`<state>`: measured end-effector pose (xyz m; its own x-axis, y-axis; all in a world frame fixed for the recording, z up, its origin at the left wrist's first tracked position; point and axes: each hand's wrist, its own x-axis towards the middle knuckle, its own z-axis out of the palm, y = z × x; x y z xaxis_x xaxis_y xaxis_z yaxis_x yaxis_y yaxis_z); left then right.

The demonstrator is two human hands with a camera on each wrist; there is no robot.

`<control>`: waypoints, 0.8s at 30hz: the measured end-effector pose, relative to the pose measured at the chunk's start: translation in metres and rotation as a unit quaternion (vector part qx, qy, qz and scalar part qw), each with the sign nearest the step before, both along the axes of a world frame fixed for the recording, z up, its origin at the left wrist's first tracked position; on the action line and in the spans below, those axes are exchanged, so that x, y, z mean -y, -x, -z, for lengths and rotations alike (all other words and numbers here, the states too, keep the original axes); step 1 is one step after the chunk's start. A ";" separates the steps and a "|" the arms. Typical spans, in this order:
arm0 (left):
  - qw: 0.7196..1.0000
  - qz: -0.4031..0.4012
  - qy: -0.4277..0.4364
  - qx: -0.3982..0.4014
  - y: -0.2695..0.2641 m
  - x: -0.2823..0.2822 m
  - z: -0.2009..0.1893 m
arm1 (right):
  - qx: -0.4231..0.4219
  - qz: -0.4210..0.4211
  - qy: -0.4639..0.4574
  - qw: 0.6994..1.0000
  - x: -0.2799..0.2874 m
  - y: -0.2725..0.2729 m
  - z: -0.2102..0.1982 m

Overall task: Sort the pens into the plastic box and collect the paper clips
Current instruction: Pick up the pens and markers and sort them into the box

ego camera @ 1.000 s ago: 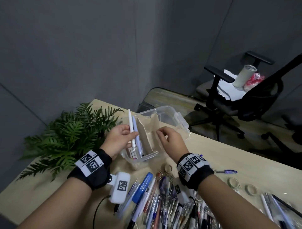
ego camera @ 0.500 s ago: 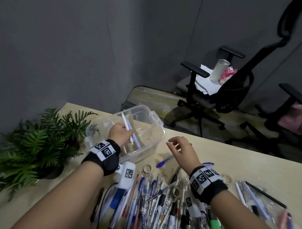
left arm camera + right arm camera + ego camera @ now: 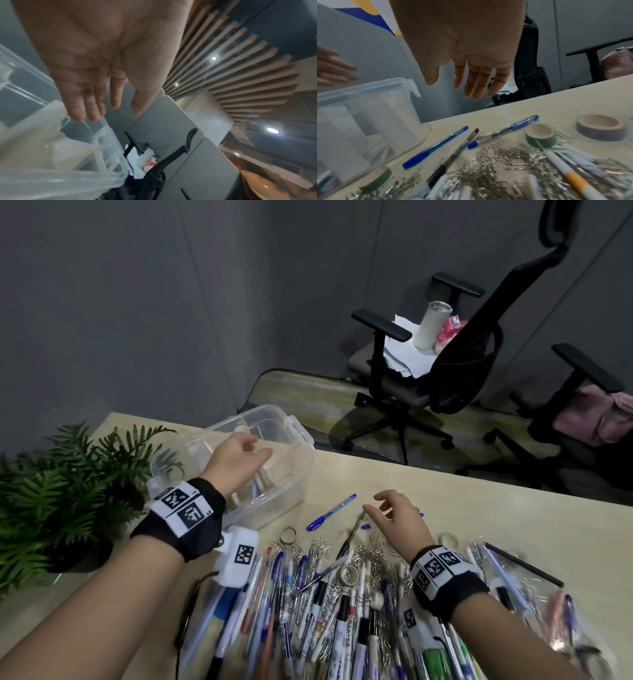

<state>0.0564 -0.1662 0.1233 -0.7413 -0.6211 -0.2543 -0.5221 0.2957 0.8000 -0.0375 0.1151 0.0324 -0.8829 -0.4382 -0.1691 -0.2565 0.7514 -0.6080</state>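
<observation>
The clear plastic box (image 3: 301, 440) (image 3: 388, 86) (image 3: 109, 136) with cardboard dividers stands at the table's far left, a few pens upright inside it. My left hand (image 3: 245, 453) (image 3: 109, 108) hovers over the box, fingers straight and empty. My right hand (image 3: 383, 510) (image 3: 467, 86) hangs open above the pile, holding nothing. Below it lie a blue capped pen (image 3: 330, 512) (image 3: 435, 146), a black pen (image 3: 462, 146) and a clear blue pen (image 3: 503, 132). A heap of silver paper clips (image 3: 373, 556) (image 3: 496, 163) mixes with many pens (image 3: 308, 621).
A fern plant (image 3: 65, 494) stands left of the box. Tape rolls (image 3: 540, 135) (image 3: 601, 126) (image 3: 289, 535) lie among the clips. A clear pouch with pens (image 3: 534, 594) sits at the right. Office chairs (image 3: 421, 364) stand beyond the table's far edge.
My left hand let go of the two pens into the box and now hovers open over it. My right hand moved from the box down over the pile.
</observation>
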 end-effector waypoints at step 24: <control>0.986 0.095 0.051 0.125 0.065 -0.123 0.150 | 0.009 -0.120 -0.203 0.972 -0.044 0.070 0.063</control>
